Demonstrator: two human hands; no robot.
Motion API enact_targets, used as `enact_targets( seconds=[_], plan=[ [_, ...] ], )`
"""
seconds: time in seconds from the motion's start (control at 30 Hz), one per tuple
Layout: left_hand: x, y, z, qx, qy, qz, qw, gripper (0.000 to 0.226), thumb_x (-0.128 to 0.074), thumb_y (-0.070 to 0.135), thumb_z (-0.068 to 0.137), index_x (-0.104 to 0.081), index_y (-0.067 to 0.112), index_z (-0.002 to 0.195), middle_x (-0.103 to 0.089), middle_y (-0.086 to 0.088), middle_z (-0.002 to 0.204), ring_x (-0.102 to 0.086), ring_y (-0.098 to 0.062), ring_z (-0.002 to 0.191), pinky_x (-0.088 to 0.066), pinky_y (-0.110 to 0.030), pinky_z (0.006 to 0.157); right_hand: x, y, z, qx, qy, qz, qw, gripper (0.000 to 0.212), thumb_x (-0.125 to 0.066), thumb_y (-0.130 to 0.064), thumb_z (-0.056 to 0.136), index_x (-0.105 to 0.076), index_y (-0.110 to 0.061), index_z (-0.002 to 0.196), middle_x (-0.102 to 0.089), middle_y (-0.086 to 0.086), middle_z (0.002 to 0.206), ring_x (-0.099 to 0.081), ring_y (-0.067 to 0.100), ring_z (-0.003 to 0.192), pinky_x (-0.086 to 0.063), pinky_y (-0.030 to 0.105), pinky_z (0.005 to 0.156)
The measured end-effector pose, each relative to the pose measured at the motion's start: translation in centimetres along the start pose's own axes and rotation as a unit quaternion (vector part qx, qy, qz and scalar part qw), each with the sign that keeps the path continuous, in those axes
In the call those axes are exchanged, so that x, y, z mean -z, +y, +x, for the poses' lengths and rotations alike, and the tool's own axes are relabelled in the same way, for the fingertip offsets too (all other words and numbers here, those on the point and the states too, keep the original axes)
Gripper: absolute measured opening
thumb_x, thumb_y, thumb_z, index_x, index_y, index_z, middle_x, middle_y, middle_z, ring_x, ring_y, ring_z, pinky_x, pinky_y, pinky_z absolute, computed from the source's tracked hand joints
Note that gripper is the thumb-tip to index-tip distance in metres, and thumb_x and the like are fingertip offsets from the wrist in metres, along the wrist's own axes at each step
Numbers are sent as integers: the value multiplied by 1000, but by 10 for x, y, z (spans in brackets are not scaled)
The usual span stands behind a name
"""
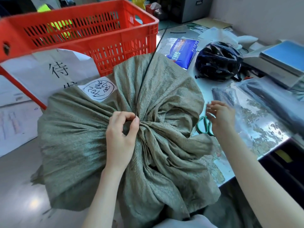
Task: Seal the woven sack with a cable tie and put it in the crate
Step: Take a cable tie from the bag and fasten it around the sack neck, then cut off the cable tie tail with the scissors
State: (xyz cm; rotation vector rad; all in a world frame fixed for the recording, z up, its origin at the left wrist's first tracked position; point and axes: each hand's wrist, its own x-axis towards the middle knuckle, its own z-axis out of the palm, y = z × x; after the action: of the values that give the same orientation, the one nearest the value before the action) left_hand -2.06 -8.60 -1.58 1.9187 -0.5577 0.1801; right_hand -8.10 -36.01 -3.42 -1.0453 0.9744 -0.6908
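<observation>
The left hand (pixel 120 137) pinched the gathered neck of the coarse, crinkled green woven sack (pixel 82 145), where the thin black cable tie (pixel 144 74) cinched it and ran away far. Right, the right hand (pixel 220 117) hovered with fingers spread over green-handled scissors (pixel 203 125). Beyond stood the slatted red plastic crate (pixel 92 30).
</observation>
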Motion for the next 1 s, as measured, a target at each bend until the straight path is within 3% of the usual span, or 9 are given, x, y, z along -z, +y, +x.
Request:
enact_targets(
  seconds=[0.17,0.27,0.33,0.4,0.43,0.47,0.63,0.73,1.0],
  plan=[
    [-2,5,-2,-15,21,-11,1000,13,-58,13,92,-67,12,102,-57,-4,100,-57,-8,96,-41,-15,90,19,42,39,-53,32,-154,986,20,-48,13,81,-60,-2,78,-54,12,66,-48,15,51,-41,17,38],
    [-3,6,-1,-15,24,-16,999,18,-57,13,93,-67,10,108,-57,-5,104,-58,-11,99,-44,-21,94,23,60,47,-54,20,-241,969,20,-53,7,79,-65,6,94,-58,17,74,-49,22,56,-44,28,50],
    [-4,6,-1,-11,18,-15,1000,18,-56,14,93,-66,12,108,-59,-3,102,-58,-11,98,-44,-22,93,24,67,47,-25,27,-324,945,20,-55,5,77,-67,7,93,-64,26,88,-58,32,74,-49,39,67],
    [-3,5,-2,-8,12,-17,1000,17,-56,15,94,-66,15,108,-61,-1,102,-58,-10,99,-43,-22,93,22,69,45,2,18,-401,916,12,-54,7,75,-64,9,80,-59,28,76,-58,38,108,-44,41,62],
    [-3,5,-2,-7,10,-19,1000,16,-56,14,95,-66,16,108,-61,-1,102,-58,-7,99,-43,-20,93,21,72,46,10,13,-431,902,6,-52,7,74,-56,5,70,-47,23,63,-29,16,79,-34,37,51],
    [-2,5,-2,-7,8,-20,1000,16,-57,12,96,-65,16,109,-62,-1,102,-57,-3,98,-42,-17,92,21,75,48,19,11,-451,892,12,-51,7,73,-47,-2,67,-39,15,60,-41,30,70,-24,34,47],
    [0,5,-3,2,0,-37,999,18,-58,5,96,-64,17,107,-62,-3,103,-56,6,96,-39,-8,90,22,83,54,60,27,-527,848,26,-51,1,84,-47,3,110,-41,21,115,-44,37,102,-40,39,78],
    [0,4,-4,14,2,-50,999,17,-58,4,96,-64,15,106,-64,-6,104,-57,6,95,-38,-6,89,28,88,59,60,41,-583,809,38,-53,-2,84,-41,4,120,-36,27,131,-37,44,118,-37,46,95],
    [-2,1,-6,32,9,-79,996,20,-57,7,96,-62,25,100,-66,-6,103,-58,1,96,-38,-7,90,34,79,63,12,-12,-550,835,64,-62,1,80,-25,2,133,-39,32,132,-46,47,116,-44,44,85]
  ],
)
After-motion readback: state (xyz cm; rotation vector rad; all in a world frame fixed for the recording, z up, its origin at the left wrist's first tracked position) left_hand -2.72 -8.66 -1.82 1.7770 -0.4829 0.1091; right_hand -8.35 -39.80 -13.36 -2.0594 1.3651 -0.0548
